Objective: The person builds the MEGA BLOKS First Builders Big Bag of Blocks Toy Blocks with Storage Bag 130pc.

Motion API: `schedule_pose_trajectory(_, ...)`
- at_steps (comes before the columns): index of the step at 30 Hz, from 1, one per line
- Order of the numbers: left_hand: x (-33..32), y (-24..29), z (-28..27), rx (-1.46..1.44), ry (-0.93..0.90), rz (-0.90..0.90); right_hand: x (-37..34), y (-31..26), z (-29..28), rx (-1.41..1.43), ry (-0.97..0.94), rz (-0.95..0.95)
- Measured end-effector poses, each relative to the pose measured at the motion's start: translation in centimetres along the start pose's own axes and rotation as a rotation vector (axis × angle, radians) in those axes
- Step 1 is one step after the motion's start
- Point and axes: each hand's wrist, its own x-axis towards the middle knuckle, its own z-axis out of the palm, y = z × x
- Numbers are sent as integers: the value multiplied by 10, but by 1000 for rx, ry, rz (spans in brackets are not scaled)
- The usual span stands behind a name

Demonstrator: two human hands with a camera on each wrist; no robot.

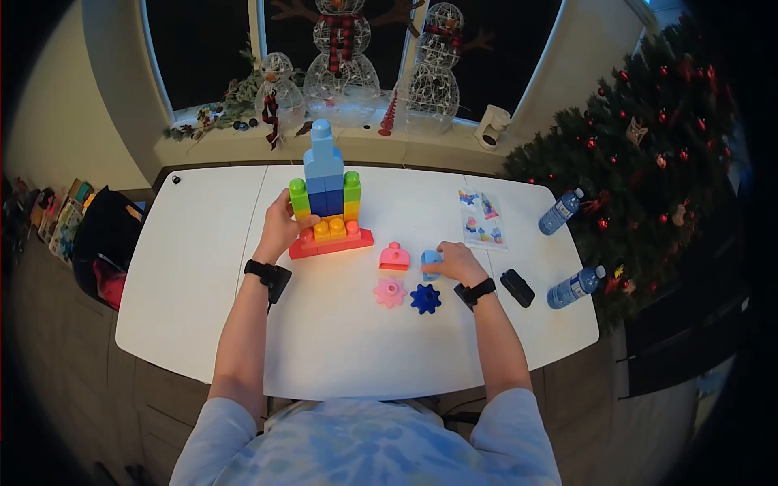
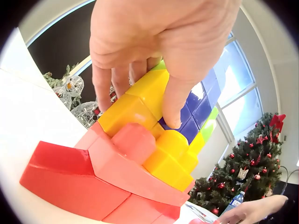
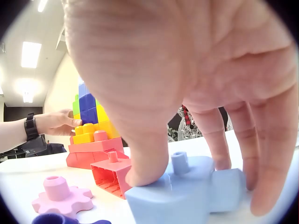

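A tower of toy building blocks (image 1: 326, 172) stands upright on the table, with a red base, yellow and green sides, and a dark and light blue middle. My left hand (image 1: 281, 228) grips its left side, thumb on the front against the yellow and dark blue blocks, other fingers round the far side. To the right, my right hand (image 1: 459, 264) holds a light blue block (image 3: 170, 196) with a small peg, thumb on the near side and fingers beyond it. Beside that block lie a coral block (image 1: 394, 257) with a peg, a pink gear (image 1: 390, 292) and a dark blue gear (image 1: 425, 299).
A picture sheet (image 1: 484, 220) lies on the white table (image 1: 340, 348) at the back right. Near the right edge are a black case (image 1: 517, 288) and two water bottles (image 1: 561, 212). Wire snowmen (image 1: 340, 61) stand on the window ledge; a decorated tree (image 1: 640, 162) rises at the right.
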Motion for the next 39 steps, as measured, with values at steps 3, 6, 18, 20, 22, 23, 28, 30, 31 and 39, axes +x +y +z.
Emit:
schedule_pose_trajectory(3, -16, 15, 13, 189, 428, 263, 3, 23, 7, 53, -4, 1)
schedule_pose_trajectory(6, -45, 58, 26, 396, 646, 349, -7, 25, 4, 103, -28, -10)
schedule_pose_trajectory(18, -121, 33, 212, 664, -621, 553, -24, 29, 25, -103, 282, -100)
schedule_pose_trajectory(20, -122, 33, 217, 676, -637, 506, -36, 32, 23, 24, 251, -150)
schedule_pose_trajectory(22, -124, 34, 218, 671, -635, 494, -40, 43, 25, 83, 250, -227)
schedule_pose_trajectory(23, -124, 35, 217, 663, -635, 487, -40, 48, 24, 140, 253, -301)
schedule_pose_trajectory(28, -117, 62, 190, 369, -633, 359, -42, 54, 15, 271, 119, -348)
schedule_pose_trajectory(30, -112, 76, 169, 162, -609, 263, -48, 45, 9, 321, 25, -260)
schedule_pose_trajectory(31, -109, 79, 156, -92, -556, 44, -50, 38, 6, 363, 58, -196)
schedule_pose_trajectory(39, -111, 57, 66, -737, -253, -398, -82, -68, -17, 783, 206, -468)
